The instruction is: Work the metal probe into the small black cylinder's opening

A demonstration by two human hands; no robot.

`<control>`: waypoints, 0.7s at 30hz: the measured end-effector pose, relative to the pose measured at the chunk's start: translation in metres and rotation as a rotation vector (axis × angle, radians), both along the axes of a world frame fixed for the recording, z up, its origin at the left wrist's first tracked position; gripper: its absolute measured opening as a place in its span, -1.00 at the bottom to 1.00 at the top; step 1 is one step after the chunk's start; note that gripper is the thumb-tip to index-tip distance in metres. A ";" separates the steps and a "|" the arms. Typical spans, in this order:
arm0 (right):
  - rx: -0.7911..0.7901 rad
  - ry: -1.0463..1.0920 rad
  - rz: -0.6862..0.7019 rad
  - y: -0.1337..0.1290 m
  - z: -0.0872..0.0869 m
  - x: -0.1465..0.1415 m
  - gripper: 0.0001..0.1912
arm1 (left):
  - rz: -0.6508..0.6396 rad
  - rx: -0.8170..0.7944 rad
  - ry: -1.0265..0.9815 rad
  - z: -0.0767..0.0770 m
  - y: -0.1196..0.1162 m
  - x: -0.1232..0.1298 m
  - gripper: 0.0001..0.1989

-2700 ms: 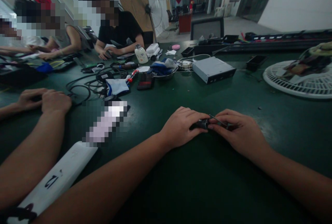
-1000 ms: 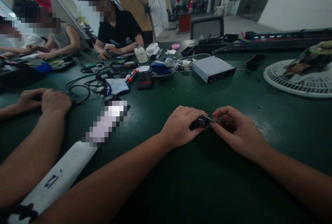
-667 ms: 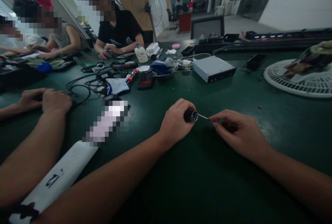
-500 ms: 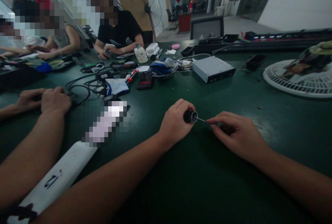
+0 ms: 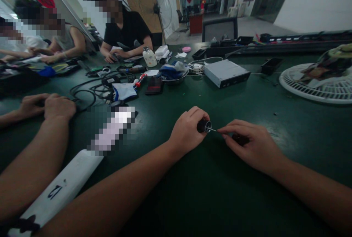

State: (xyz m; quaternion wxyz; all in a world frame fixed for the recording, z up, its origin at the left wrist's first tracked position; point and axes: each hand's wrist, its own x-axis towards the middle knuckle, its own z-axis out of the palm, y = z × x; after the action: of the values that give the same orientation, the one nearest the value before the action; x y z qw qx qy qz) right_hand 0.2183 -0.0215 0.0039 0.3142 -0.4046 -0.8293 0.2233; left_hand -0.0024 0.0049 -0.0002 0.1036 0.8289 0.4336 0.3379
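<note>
Green table (image 5: 170,108). Left hand (image 5: 187,130) wrapped round a short black cylinder (image 5: 202,126); fingers closed on it, palm side hidden. Cylinder sits at the finger end of that hand, partly covered by it, its round open end facing the other hand. Next, a thin metal rod (image 5: 212,130): one end at the cylinder's opening, how deep cannot tell. Farther right, right hand (image 5: 249,143), thumb and forefinger pinched together on the rod's outer end. Hands apart, rod spanning between.
</note>
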 end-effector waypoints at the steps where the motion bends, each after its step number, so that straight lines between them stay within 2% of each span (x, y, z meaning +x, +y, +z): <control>1: 0.003 -0.003 0.005 0.000 0.000 0.000 -0.78 | 0.004 0.002 0.000 0.000 0.000 0.000 -0.82; 14: 0.002 -0.032 -0.123 0.000 0.000 -0.001 -0.80 | 0.007 0.010 0.001 0.000 -0.001 0.001 -0.83; 21: 0.016 -0.022 -0.009 -0.001 0.000 -0.002 -0.78 | -0.006 0.018 0.013 -0.001 0.000 0.001 -0.80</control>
State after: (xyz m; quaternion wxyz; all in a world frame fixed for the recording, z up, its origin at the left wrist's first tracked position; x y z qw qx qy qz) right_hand 0.2166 -0.0220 0.0041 0.3092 -0.4081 -0.8327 0.2108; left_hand -0.0016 0.0044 -0.0017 0.0941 0.8332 0.4287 0.3363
